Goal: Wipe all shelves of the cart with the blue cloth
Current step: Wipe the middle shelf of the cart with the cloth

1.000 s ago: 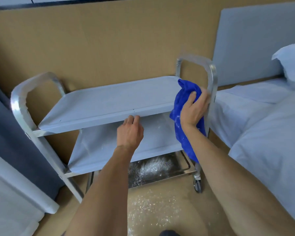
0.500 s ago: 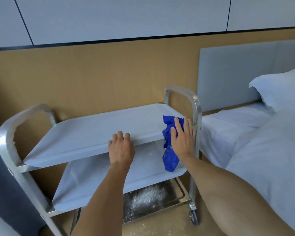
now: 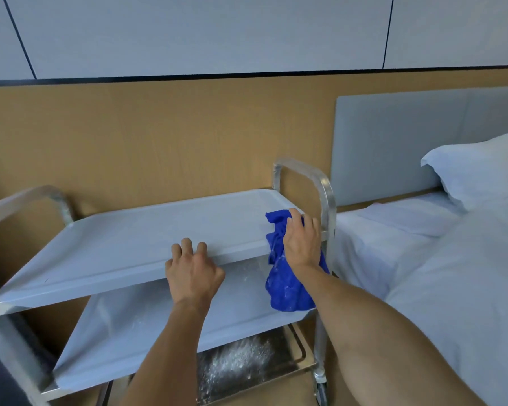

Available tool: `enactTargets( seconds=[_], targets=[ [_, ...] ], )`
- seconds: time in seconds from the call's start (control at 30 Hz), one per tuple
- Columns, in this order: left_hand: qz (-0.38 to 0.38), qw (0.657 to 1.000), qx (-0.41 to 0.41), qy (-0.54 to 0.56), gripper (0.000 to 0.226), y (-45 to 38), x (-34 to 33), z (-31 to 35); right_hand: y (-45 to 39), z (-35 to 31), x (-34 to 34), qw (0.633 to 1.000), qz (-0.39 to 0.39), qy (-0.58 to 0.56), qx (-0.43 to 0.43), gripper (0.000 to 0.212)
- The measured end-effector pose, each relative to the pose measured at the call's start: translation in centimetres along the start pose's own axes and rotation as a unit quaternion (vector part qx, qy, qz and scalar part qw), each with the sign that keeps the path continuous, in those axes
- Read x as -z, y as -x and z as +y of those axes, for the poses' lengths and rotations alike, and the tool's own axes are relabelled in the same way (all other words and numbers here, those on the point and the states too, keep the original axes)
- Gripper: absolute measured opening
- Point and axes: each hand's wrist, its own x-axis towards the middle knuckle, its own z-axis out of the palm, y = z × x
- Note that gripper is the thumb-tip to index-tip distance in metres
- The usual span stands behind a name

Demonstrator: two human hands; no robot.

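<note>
The crumpled bright-blue cloth (image 3: 285, 276) looks soft, light and limp, so it is best bunched under the palm, not pinched at a corner. It lies at the right front corner of the metal cart's pale top shelf (image 3: 135, 244), its tail hanging over the edge. The right hand (image 3: 301, 241) grips it; the left hand (image 3: 192, 272) grips the shelf's front rim.

No legible text, label, brand, number or sign anywhere.
</note>
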Motion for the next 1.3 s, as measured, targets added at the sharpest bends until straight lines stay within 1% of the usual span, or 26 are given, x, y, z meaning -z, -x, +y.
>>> enactTargets(
  seconds=[0.07,0.13,0.17,0.23,0.3,0.37,0.43,0.5,0.6,0.67,0.73,0.83,0.9,1.0,1.03,1.07,1.17,1.2,1.23,1.3],
  targets=[
    [0.029,1.0,-0.011,0.008,0.011,0.3,-0.3,-0.1,-1.0,-0.3,0.3,0.999,-0.024,-0.029,-0.035,0.021],
    [0.029,0.999,-0.02,-0.005,0.014,0.7,-0.4,-0.5,-1.9,-0.2,0.2,0.996,-0.017,-0.054,-0.062,0.011],
    [0.027,0.999,-0.023,-0.011,0.015,0.8,-0.5,-0.6,-2.2,-0.2,0.2,0.997,-0.005,-0.049,-0.062,0.009],
    [0.022,0.999,-0.027,-0.016,0.017,0.9,-0.5,-0.9,-2.5,0.0,0.0,0.998,0.041,-0.031,-0.032,0.014],
    [0.012,0.999,-0.036,-0.016,0.018,1.0,-0.3,-1.1,-1.3,0.7,0.2,0.996,0.087,-0.01,-0.007,0.028],
    [0.006,0.999,-0.045,-0.011,0.019,1.0,-0.1,-1.4,1.2,1.6,0.3,0.997,0.075,0.016,0.02,0.032],
    [-0.001,0.999,-0.045,-0.008,0.019,1.0,0.1,-1.5,3.6,2.4,0.0,0.998,0.049,0.012,0.032,0.039],
    [-0.004,0.999,-0.047,-0.004,0.019,0.9,0.2,-1.5,4.4,2.6,-0.7,0.999,0.053,-0.005,0.001,0.043],
    [-0.022,0.998,-0.052,-0.008,0.02,0.7,0.5,-1.6,3.9,-0.1,-1.9,0.992,0.106,-0.016,-0.066,0.034],
    [-0.04,0.998,-0.051,-0.009,0.023,0.5,0.7,-1.8,3.9,-3.0,-2.4,0.99,0.111,-0.015,-0.087,0.032],
    [-0.052,0.997,-0.05,-0.005,0.024,0.4,1.1,-1.9,5.9,-6.2,-3.3,0.995,0.086,-0.006,-0.05,0.035],
    [-0.06,0.997,-0.053,-0.006,0.021,0.4,1.5,-2.2,9.4,-10.2,-4.2,0.998,0.046,-0.01,0.029,0.042],
    [-0.07,0.996,-0.046,0.006,0.017,0.3,1.9,-2.4,9.5,-10.0,-4.1,0.998,0.027,-0.018,0.057,0.043],
    [-0.084,0.995,-0.052,0.0,0.008,-0.1,2.0,-2.2,7.9,-7.5,-3.0,0.996,0.016,-0.012,0.084,0.041],
    [-0.085,0.995,-0.059,-0.006,0.006,-0.2,2.0,-2.2,7.2,-6.6,-2.7,0.997,0.017,-0.006,0.076,0.04],
    [-0.086,0.994,-0.063,-0.012,0.005,-0.3,1.9,-2.1,6.6,-5.6,-2.5,0.999,0.02,-0.003,0.05,0.038],
    [-0.082,0.994,-0.066,-0.013,0.002,-0.3,1.7,-2.1,3.6,-2.0,-1.7,0.995,0.05,-0.027,-0.078,0.038],
    [-0.081,0.994,-0.07,-0.008,0.003,-0.2,1.6,-2.1,2.6,-0.7,-1.3,0.992,0.048,-0.037,-0.113,0.039],
    [-0.083,0.994,-0.074,-0.005,0.004,-0.1,1.5,-2.1,1.7,0.6,-0.9,0.989,0.041,-0.038,-0.134,0.039],
    [-0.084,0.993,-0.078,-0.003,0.006,-0.1,1.4,-2.0,1.2,1.6,-0.6,0.991,0.035,-0.029,-0.123,0.04]
  ],
)
